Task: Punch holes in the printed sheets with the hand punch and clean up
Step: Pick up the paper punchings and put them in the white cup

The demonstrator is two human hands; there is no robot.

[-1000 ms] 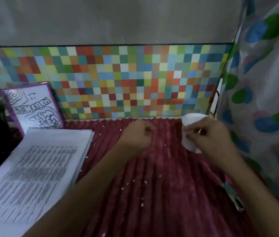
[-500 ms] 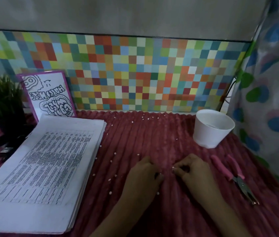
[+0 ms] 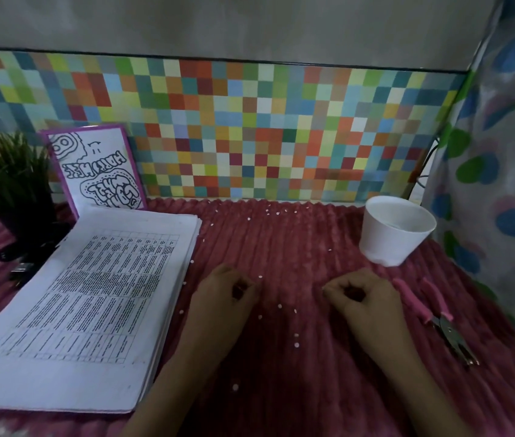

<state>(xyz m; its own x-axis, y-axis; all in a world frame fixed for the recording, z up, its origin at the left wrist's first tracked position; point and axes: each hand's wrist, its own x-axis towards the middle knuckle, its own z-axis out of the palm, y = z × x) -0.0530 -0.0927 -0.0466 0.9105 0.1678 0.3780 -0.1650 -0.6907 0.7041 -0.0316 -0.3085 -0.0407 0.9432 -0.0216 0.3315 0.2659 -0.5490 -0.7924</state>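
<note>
"Two hands are down on the dark red ribbed plush cloth (image 3: 281,241). How do they lie?"

"The left hand (image 3: 228,298) and the right hand (image 3: 365,299) sit near each other, knuckles up. Each has its fingers curled in and its thumb meeting the fingertips. Whether either one pinches a small white paper dot (image 3: 295,344) I cannot tell; the fingertips are too dim."

"Where is the pink-handled metal hand punch (image 3: 433,313)?"

"Flat on the cloth, just beside the right hand on its outer side. Its long axis runs on a diagonal. The pink handles point to the far left, toward the white foam cup (image 3: 395,230), and the metal head points to the near right."

"And the cup?"

"Upright, beyond the right hand near the back right corner, apart from the punch."

"The paper?"

"A thick stack of white printed sheets (image 3: 92,294) with tables of text lies on the left, well apart from the punch. White dots are scattered between the stack and the hands, between the two hands, and along the back edge."

"Behind all that?"

"A dark green spiky plant (image 3: 4,171) stands at the far left. Beside it a purple-bordered card with doodle lettering (image 3: 98,171) leans on the multicoloured checkered back panel (image 3: 250,121). A white curtain with blue and green spots (image 3: 502,184) hangs on the right."
</note>
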